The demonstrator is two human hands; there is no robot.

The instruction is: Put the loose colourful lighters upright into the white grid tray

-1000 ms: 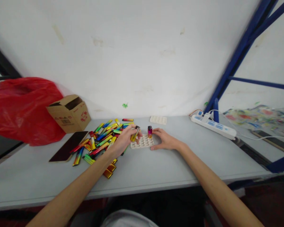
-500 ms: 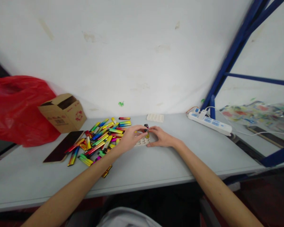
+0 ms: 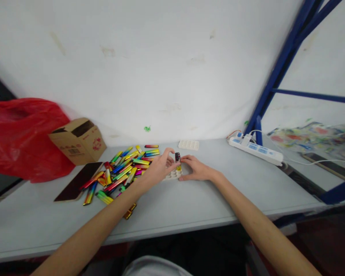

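A lighter (image 3: pixel 177 157) with a black top and yellowish body stands upright at the right end of a white tray with round holes (image 3: pixel 174 174). My left hand (image 3: pixel 160 166) is just left of it, thumb and index finger spread apart, the thumb close to the lighter's body. My right hand (image 3: pixel 196 168) holds the tray's right end, thumb at the near corner and fingertips beside the lighter. Part of the tray is hidden behind my left hand. Left of that hand lies a loose heap of shiny multicoloured lighters (image 3: pixel 123 168).
A second white tray (image 3: pixel 189 144) lies by the wall. At the left are a dark flat panel (image 3: pixel 77 182), an open cardboard box (image 3: pixel 79 141) and a red plastic bag (image 3: pixel 28 140). A power strip (image 3: pixel 255 149) and blue frame (image 3: pixel 268 96) stand at the right.
My left fingers have come off the lighter's top and spread, leaving the black top exposed. My right hand has stayed about where it was. The view has shifted slightly.
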